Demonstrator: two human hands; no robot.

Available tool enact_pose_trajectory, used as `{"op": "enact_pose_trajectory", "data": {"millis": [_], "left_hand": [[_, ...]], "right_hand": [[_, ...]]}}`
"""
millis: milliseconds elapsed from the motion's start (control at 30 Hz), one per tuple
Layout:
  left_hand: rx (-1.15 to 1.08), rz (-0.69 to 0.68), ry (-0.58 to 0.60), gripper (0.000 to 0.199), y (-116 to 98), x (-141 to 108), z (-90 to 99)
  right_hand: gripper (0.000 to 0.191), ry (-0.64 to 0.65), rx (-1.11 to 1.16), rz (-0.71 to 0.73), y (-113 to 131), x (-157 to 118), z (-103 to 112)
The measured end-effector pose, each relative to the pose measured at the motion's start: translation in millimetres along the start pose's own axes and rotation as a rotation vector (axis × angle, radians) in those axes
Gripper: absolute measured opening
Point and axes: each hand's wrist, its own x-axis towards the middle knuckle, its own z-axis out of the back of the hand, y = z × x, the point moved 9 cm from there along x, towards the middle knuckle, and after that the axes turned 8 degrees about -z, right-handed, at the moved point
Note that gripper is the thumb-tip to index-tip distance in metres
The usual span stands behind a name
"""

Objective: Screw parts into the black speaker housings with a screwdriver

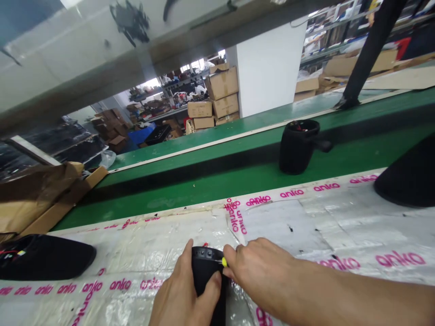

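Note:
My left hand [185, 292] is wrapped round a black fabric-covered housing [208, 271], which looks like a speaker body. Its dark rim, with small round holes or studs, faces up, and a bit of red shows at the far edge. At the rim's right side, my right hand [249, 267] pinches a small yellow piece [224, 262] with a thin light strand beside it. What kind of piece it is cannot be made out, as the fingers cover most of it. The housing's lower part is cut off by the frame.
A similar black housing [50, 258] with red wires lies at left. Another [295, 149] stands on the green conveyor belt [190, 181], and a dark one [411, 179] sits at the right edge. Pink-printed tape covers the worktable [322, 226]. An opened carton [68, 199] is far left; a beam [102, 59] hangs overhead.

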Motion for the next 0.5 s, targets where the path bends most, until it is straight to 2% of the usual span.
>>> {"op": "enact_pose_trajectory", "data": {"millis": [133,233,300,367,433,500], "left_hand": [[-0.087,0.04,-0.116,0.087,12,-11,6.6],[-0.029,0.098,-0.137,0.095,22,-18,10.5],[-0.116,0.087,-0.141,0.093,21,-19,13.5],[-0.331,0.012,-0.107,0.084,12,-19,13.2],[-0.514,-0.029,-0.088,0.07,5,-22,13.8],[-0.568,0.008,-0.149,0.066,8,-28,18.7]], "right_hand": [[0.013,-0.036,-0.004,-0.026,1,0,-6],[0.016,-0.08,0.029,-0.059,1,-2,-16],[0.016,-0.068,0.097,-0.052,2,-4,-14],[0.017,-0.08,0.233,-0.052,0,-6,3],[0.019,-0.149,0.439,-0.083,-10,-8,32],[0.024,-0.259,0.632,-0.129,-25,-11,61]]}}
